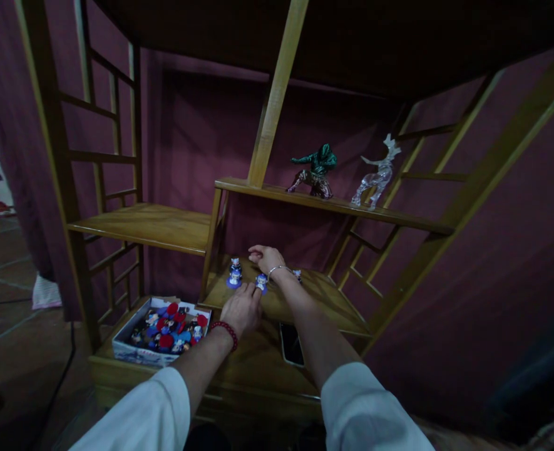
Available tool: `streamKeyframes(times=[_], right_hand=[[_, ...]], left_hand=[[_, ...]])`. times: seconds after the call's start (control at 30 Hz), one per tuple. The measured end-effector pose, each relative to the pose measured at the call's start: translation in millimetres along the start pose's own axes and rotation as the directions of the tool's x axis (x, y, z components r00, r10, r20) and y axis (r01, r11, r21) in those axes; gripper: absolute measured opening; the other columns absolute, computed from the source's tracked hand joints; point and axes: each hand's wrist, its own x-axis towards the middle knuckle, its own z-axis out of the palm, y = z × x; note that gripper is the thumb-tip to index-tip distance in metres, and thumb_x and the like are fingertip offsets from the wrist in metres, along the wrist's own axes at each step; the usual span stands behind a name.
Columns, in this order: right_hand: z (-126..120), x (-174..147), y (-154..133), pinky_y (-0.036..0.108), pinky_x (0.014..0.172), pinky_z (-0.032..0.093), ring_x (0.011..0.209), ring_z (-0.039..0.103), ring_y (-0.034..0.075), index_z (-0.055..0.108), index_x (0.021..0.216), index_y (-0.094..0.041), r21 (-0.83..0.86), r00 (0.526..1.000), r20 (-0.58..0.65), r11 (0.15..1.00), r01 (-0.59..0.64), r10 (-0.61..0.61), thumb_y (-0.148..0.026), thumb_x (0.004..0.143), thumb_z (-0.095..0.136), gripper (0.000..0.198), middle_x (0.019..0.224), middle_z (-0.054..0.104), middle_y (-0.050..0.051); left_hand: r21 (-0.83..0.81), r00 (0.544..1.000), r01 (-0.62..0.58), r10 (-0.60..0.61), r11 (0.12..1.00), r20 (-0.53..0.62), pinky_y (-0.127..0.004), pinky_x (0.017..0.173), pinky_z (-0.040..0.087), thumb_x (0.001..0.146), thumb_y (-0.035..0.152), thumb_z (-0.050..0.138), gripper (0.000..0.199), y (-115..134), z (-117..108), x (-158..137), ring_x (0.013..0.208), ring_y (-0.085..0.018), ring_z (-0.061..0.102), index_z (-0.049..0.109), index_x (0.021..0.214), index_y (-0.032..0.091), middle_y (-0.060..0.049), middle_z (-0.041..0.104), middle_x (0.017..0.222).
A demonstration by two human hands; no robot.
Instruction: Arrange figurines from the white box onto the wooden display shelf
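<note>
On the lower right shelf (281, 304) my left hand (241, 308), wearing a red bead bracelet, has its fingers closed at the base of a small white-and-purple figurine (261, 281). Further back, my right hand (268, 259), with a silver bangle, reaches over the same shelf. Its fingers are curled together, and I cannot make out anything between them. Left of the hands stand another purple-based figurine (234, 279) and a darker figurine (235, 264) behind it. One more figurine (297, 274) shows partly beyond my right wrist.
A box (138, 355) full of small figurines with red and blue parts sits at the lower left. A phone (291, 344) lies beneath my right forearm. On the upper shelf (258, 188) stand a green crouching figure (321, 164) and a clear deer ornament (377, 175). Wooden uprights frame both sides.
</note>
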Motion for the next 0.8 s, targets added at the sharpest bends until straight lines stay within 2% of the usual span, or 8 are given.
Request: streamKeyframes(times=[0.1,0.23,0.33,0.53,0.8], right_hand=[[8.9,15.6,-10.9,0.017,0.073,0.043,0.082,0.06,0.01,0.063,0.096,-0.028,-0.028,0.99,0.114,0.996,0.089,-0.085,-0.021,0.07,0.06,0.027,0.091,0.066,-0.005],[17.6,33.1,-20.1,0.018,0.072,0.044,0.082,0.061,0.013,0.066,0.09,-0.026,-0.095,0.972,0.225,0.991,0.089,-0.066,-0.028,0.062,0.069,0.029,0.089,0.067,-0.003],[23.4,40.7,-25.2,0.017,0.07,0.044,0.081,0.061,0.013,0.067,0.087,-0.028,-0.128,0.963,0.264,0.988,0.086,-0.05,-0.028,0.057,0.072,0.03,0.086,0.068,-0.003],[32.8,43.6,-30.0,0.017,0.069,0.044,0.083,0.062,0.015,0.068,0.087,-0.028,-0.19,0.953,0.304,0.98,0.059,0.001,-0.02,0.057,0.071,0.03,0.087,0.068,-0.001],[31.1,37.9,-35.0,0.014,0.065,0.042,0.08,0.062,0.013,0.068,0.088,-0.024,-0.224,0.932,0.36,0.973,0.053,0.032,-0.014,0.059,0.068,0.03,0.088,0.068,0.001]], left_hand=[[-0.014,1.0,-0.021,0.021,1.0,0.003,-0.037,0.086,0.037,0.076,0.016,0.039,0.021,-0.8,-1.0,0.8,0.093,-0.021,0.042,0.046,0.096,0.016,-0.009,0.049,0.097],[-0.009,0.999,-0.037,0.037,0.999,-0.024,-0.036,0.085,0.037,0.076,0.016,0.038,0.023,-1.2,-0.7,1.0,0.093,-0.021,0.042,0.046,0.097,0.015,-0.009,0.048,0.098],[-0.003,0.999,-0.036,0.036,0.999,-0.009,-0.036,0.085,0.036,0.077,0.016,0.037,0.023,-1.0,-0.2,1.1,0.093,-0.021,0.043,0.047,0.097,0.015,-0.01,0.048,0.098],[-0.004,0.999,-0.02,0.02,1.0,0.026,-0.037,0.087,0.035,0.076,0.018,0.037,0.024,-0.1,-2.8,1.2,0.095,-0.022,0.043,0.047,0.098,0.015,-0.01,0.048,0.098],[0.005,0.997,-0.019,0.019,1.0,0.07,-0.036,0.09,0.033,0.078,0.019,0.036,0.027,0.8,-7.4,1.8,0.097,-0.022,0.042,0.048,0.101,0.015,-0.01,0.049,0.1]])
